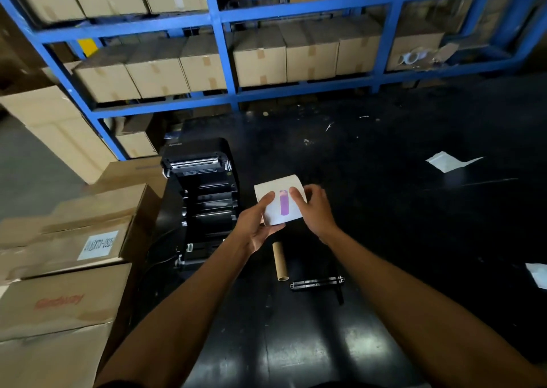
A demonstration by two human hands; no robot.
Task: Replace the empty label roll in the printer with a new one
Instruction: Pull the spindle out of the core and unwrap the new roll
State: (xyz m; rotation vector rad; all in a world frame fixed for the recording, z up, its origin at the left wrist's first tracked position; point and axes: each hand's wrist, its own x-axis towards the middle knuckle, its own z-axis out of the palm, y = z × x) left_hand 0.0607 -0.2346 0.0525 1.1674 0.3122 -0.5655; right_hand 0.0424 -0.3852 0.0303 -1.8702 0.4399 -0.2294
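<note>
A new white label roll (279,194) with a purple strip of tape on its face is held above the black table, just right of the printer. My left hand (256,225) grips its lower left side and my right hand (315,207) grips its right side. The black label printer (204,198) stands open at the left, its roll bay showing. An empty brown cardboard core (279,262) lies on the table below the roll. A black roll spindle (318,282) lies to the right of the core.
Stacked cardboard boxes (68,245) crowd the table's left side against the printer. Blue shelving (225,59) full of boxes runs along the back. Scraps of white paper (447,161) lie on the dark table (399,210) at the right.
</note>
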